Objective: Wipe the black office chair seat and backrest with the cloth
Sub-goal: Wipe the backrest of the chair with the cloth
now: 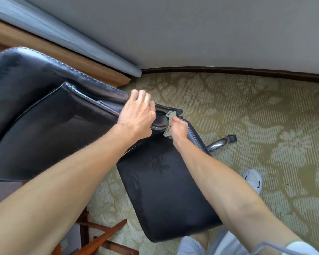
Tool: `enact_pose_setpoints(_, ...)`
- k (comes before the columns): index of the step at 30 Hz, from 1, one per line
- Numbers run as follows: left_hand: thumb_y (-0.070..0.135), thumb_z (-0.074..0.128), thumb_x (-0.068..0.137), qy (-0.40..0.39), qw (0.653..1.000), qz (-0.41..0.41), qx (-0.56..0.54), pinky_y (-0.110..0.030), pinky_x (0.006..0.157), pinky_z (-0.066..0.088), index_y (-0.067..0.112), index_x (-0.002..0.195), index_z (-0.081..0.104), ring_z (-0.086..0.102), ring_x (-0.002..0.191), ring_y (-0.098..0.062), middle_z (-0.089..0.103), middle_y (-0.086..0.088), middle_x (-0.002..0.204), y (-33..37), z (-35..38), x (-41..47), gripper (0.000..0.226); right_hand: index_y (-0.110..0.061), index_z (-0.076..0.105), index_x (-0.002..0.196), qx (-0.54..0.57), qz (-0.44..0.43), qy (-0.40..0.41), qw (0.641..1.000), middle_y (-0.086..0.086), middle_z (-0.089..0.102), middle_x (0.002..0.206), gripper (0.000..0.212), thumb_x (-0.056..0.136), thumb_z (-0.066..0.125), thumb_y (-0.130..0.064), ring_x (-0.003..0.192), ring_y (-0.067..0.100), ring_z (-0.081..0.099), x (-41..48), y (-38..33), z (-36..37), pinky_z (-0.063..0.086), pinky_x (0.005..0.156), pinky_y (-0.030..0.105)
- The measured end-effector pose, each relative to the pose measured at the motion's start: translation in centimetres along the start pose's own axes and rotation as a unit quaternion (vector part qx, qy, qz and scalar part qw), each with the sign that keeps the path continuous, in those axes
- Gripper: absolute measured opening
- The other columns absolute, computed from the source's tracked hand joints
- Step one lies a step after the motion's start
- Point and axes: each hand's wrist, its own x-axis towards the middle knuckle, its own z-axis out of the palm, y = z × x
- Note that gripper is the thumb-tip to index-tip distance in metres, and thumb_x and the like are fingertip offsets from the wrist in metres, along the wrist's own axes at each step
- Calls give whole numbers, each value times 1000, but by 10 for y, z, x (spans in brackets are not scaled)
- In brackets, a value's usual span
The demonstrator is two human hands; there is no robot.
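The black leather backrest (pixel 44 115) of the office chair fills the left of the view. Its black seat (pixel 166 196) lies below centre. My left hand (pixel 136 115) grips the backrest's lower right edge, fingers curled over the stitched rim. My right hand (pixel 179 128) holds a crumpled green-grey cloth (pixel 170 115) and presses it into the corner where backrest and seat meet. Most of the cloth is hidden inside the fist.
A chrome chair leg with a black caster (pixel 223 142) sticks out to the right on the patterned green carpet (pixel 265 111). A white shoe (pixel 252 179) stands at the right. A wooden frame (pixel 99 240) lies bottom left. A wall with dark skirting (pixel 228 70) runs behind.
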Motion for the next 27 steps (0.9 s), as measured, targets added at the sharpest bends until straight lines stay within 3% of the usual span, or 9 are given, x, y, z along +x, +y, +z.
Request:
enact_pose_setpoints(1, 28, 46, 79, 2, 1000, 0, -2, -44, 90, 31, 5, 112, 53, 43, 101, -31, 50, -15, 107, 0, 1, 0, 41, -22, 66, 69, 4, 3, 0, 1000, -9, 50, 63, 32, 95, 51, -10, 56, 5, 43, -2, 0, 0, 36, 52, 16)
enact_pose_setpoints(4, 27, 46, 79, 8, 1000, -2, -6, -44, 90, 31, 5, 111, 53, 43, 101, -32, 50, -16, 106, 1, 3, -1, 40, -13, 74, 106, 7, 4, -1, 1000, -5, 62, 88, 22, 95, 55, -18, 78, 9, 56, -6, 4, 1, 43, 70, 17)
enact_pose_setpoints(9, 27, 46, 80, 6, 1000, -2, 1, -44, 90, 31, 4, 110, 54, 44, 101, -32, 51, -16, 107, 1, 2, -2, 39, -19, 66, 121, -49, -29, -6, 998, -3, 63, 118, 28, 97, 54, -19, 102, 12, 57, -23, 8, -5, 44, 90, 22)
enact_pose_setpoints(14, 30, 46, 85, -5, 1000, -4, 26, -44, 92, 32, 5, 120, 53, 45, 105, -32, 53, -16, 112, -1, -1, -6, 43, -23, 63, 124, -74, -59, -17, 995, -5, 66, 116, 31, 98, 51, -14, 96, 6, 57, -53, 12, -10, 41, 86, 16)
enact_pose_setpoints(18, 35, 43, 93, -21, 999, -7, 24, -44, 102, 29, 8, 149, 29, 44, 120, -34, 50, -17, 130, -4, -5, -9, 63, -25, 62, 125, -67, -76, -22, 995, -16, 59, 101, 32, 98, 52, -14, 80, -5, 53, -80, 12, -7, 38, 72, 1)
enact_pose_setpoints(22, 35, 41, 94, -11, 999, -24, 27, -50, 112, 17, 13, 147, 32, 37, 131, -35, 45, -17, 140, -21, -9, -26, 59, -26, 63, 125, -51, -79, -7, 996, -12, 59, 98, 32, 97, 54, -14, 84, -1, 54, -102, 6, 3, 40, 83, 12)
enact_pose_setpoints(27, 40, 47, 93, 22, 998, -49, 30, -59, 115, -6, 22, 150, 31, 12, 147, -38, 25, -19, 156, -52, -2, -59, 62, -22, 66, 121, -38, -90, 18, 995, -11, 66, 108, 29, 93, 62, -17, 85, -1, 58, -124, 0, 15, 45, 81, 11)
